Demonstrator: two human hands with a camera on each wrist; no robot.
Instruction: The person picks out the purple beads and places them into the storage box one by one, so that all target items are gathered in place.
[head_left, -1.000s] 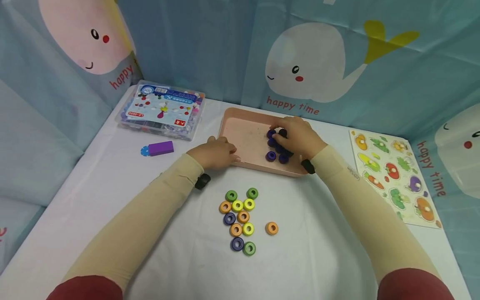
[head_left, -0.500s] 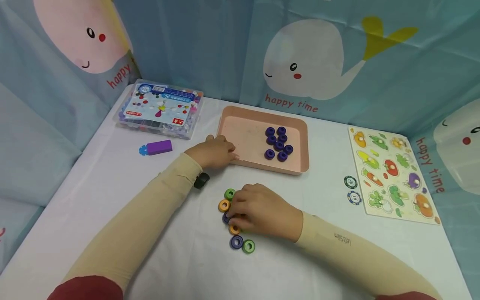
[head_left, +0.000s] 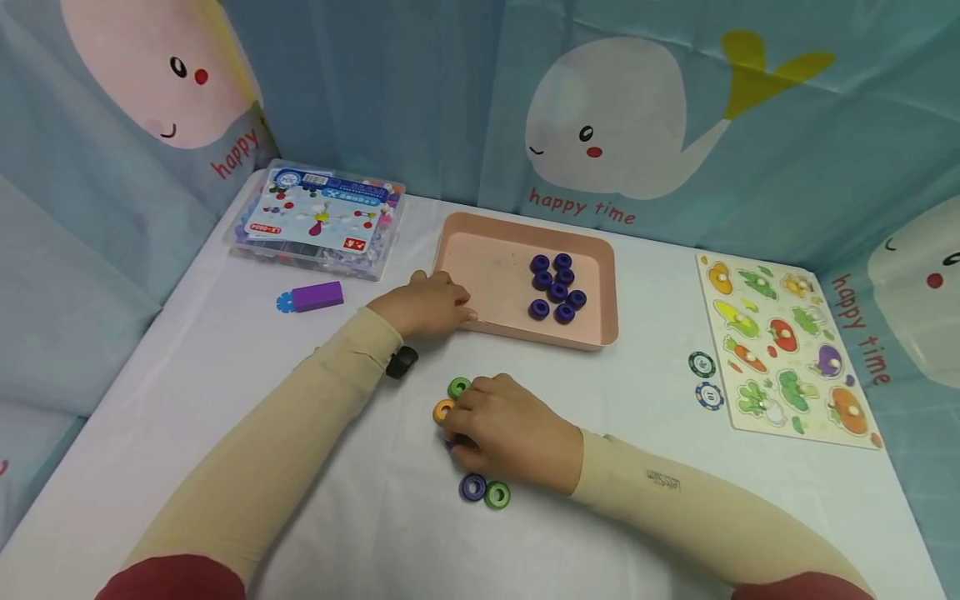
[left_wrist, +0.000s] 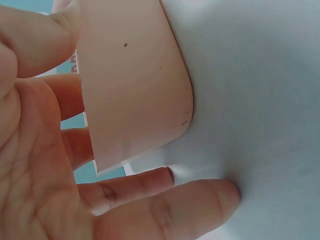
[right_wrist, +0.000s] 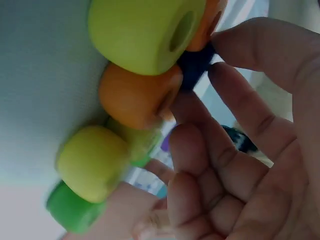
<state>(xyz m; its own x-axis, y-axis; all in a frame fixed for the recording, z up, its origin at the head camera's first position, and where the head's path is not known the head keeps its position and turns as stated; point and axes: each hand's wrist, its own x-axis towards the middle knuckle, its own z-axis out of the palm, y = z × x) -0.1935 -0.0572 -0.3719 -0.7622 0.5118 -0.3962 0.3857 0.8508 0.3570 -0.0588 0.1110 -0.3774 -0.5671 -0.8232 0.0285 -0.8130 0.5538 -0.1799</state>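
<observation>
My left hand (head_left: 429,306) rests at the front left corner of the pink tray (head_left: 540,337), thumb and fingers on either side of its rim. In the left wrist view, the tray's wall (left_wrist: 135,85) runs between the fingers, and two fingers reach past the corner over the cloth. Several dark purple ring beads (head_left: 557,292) lie in the tray's right half. On the table, my right hand (head_left: 517,429) covers part of a bead cluster and pinches a dark blue ring bead (right_wrist: 194,69) between thumb and forefinger. Yellow (right_wrist: 145,35) and orange beads (right_wrist: 135,95) sit beside those fingers.
A clear box (head_left: 315,218) stands back left, with a purple block (head_left: 317,297) before it. A vegetable puzzle board (head_left: 787,350) lies right, next to two chips (head_left: 705,379). Green (head_left: 497,495) and purple beads (head_left: 472,487) lie just in front of the right hand.
The right hand has left the beads in the tray and come down to the cluster on the table, then shifted slightly left over it. My left hand has stayed at the tray corner.
</observation>
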